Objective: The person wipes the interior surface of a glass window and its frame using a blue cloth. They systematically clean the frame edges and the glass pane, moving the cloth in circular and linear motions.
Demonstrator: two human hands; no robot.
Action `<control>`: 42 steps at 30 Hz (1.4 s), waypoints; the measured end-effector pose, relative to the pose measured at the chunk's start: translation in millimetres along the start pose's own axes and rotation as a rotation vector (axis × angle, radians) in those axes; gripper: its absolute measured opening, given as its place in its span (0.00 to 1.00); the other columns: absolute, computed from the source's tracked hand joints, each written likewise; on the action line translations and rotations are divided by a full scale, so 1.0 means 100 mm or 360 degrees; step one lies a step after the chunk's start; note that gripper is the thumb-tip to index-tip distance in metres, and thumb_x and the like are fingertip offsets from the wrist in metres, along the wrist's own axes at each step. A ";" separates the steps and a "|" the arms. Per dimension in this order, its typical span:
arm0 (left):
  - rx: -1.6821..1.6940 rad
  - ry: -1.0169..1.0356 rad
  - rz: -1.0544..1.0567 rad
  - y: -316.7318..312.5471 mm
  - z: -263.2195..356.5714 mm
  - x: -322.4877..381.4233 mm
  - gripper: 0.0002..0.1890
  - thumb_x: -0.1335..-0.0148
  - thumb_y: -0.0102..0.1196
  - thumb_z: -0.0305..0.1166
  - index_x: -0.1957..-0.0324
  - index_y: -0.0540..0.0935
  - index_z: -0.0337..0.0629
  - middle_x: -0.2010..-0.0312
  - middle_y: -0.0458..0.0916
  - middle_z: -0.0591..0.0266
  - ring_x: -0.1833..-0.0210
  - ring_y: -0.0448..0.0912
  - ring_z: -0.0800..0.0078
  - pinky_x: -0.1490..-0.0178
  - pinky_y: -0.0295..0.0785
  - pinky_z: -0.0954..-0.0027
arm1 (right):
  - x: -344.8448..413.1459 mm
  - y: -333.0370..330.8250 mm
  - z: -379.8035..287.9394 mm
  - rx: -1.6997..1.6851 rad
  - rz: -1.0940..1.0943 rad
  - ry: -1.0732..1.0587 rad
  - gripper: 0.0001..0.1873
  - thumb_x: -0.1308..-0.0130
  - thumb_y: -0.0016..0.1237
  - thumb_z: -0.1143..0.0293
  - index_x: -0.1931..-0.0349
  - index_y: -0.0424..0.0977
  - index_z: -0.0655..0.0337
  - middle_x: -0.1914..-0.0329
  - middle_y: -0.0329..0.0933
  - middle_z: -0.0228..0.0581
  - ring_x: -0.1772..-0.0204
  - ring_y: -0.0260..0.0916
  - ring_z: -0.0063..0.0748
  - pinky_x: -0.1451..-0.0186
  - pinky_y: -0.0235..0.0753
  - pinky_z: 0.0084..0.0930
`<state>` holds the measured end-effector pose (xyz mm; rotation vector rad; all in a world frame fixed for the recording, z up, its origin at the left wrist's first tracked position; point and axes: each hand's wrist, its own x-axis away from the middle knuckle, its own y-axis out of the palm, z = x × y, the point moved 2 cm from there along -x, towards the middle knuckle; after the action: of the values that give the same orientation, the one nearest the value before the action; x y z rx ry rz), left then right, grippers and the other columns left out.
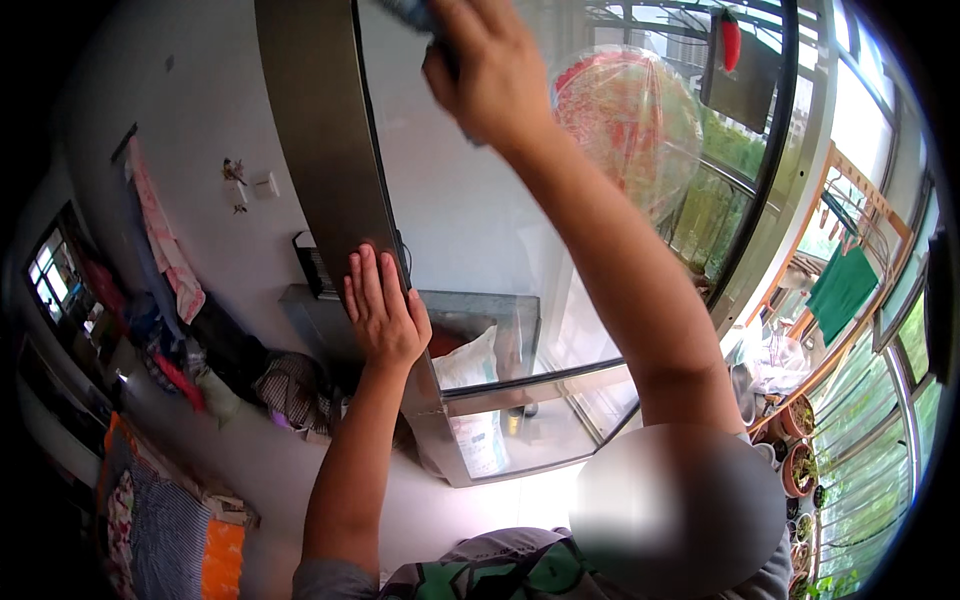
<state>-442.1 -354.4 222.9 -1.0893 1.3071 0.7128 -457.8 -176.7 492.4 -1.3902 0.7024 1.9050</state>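
A metal-framed glass door (pixel 480 247) stands before me. My left hand (pixel 384 311) lies flat on its wide metal stile (pixel 322 127), fingers together and pointing up, holding nothing. Higher up, my right hand (pixel 491 71) is closed around a dark handheld tool, partly hidden by my fingers, with a bluish-grey part (pixel 409 11) at the top edge of the view. That tool is at the glass pane; its exact kind and whether it touches the glass cannot be told. A round red item in clear plastic (pixel 630 120) shows through the glass.
Behind the door are a grey cabinet (pixel 487 304) and a white sack (pixel 480 442). Clothes and bags (pixel 292 386) line the left wall. At the right are potted plants (pixel 801 469), a green cloth (pixel 844 289) on a hanger and balcony windows. A red chili ornament (pixel 730 43) hangs at upper right.
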 end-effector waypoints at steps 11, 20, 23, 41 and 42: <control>0.0111 -0.0013 -0.0035 -0.02 0.01 -0.05 0.33 0.27 0.48 0.38 0.25 0.64 0.30 0.23 0.58 0.35 0.20 0.57 0.38 0.22 0.52 0.40 | 1.25 -0.09 -0.69 -0.0235 -0.0514 -0.0195 0.38 0.39 0.49 0.77 0.25 0.66 0.45 0.22 0.63 0.59 0.22 0.62 0.61 0.21 0.63 0.55; 0.0134 -0.0007 0.0005 -0.04 -0.01 -0.04 0.34 0.27 0.47 0.39 0.24 0.63 0.31 0.22 0.58 0.37 0.20 0.57 0.39 0.21 0.51 0.41 | 0.34 -0.11 -0.34 -0.0076 -0.0074 0.0051 0.34 0.37 0.45 0.82 0.28 0.66 0.60 0.27 0.64 0.69 0.26 0.61 0.71 0.24 0.64 0.55; 0.0220 -0.0008 -0.0052 -0.11 0.00 -0.04 0.33 0.26 0.45 0.39 0.24 0.63 0.31 0.22 0.58 0.37 0.20 0.58 0.38 0.21 0.51 0.41 | 0.62 0.03 -0.51 -0.0077 -0.0184 0.0046 0.34 0.40 0.47 0.83 0.29 0.69 0.57 0.25 0.63 0.67 0.24 0.61 0.69 0.24 0.63 0.54; 0.0795 0.0054 0.0025 -0.27 -0.15 -0.06 0.29 0.24 0.42 0.37 0.28 0.69 0.29 0.23 0.63 0.40 0.21 0.61 0.40 0.20 0.54 0.46 | 3.07 0.05 -1.56 -0.0325 -0.0365 0.0524 0.32 0.39 0.54 0.77 0.31 0.72 0.53 0.22 0.60 0.63 0.22 0.61 0.69 0.26 0.65 0.62; 0.0795 0.0055 0.0003 -0.27 -0.15 -0.06 0.30 0.25 0.44 0.38 0.26 0.68 0.30 0.23 0.62 0.40 0.20 0.59 0.41 0.20 0.52 0.45 | 3.19 0.02 -1.63 -0.0351 -0.0382 0.0555 0.33 0.40 0.53 0.79 0.30 0.72 0.53 0.21 0.59 0.63 0.21 0.60 0.69 0.25 0.64 0.63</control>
<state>-424.6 -377.0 236.2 -0.6962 1.4171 0.3379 -429.0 -236.0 140.7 -1.8839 0.4661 1.6052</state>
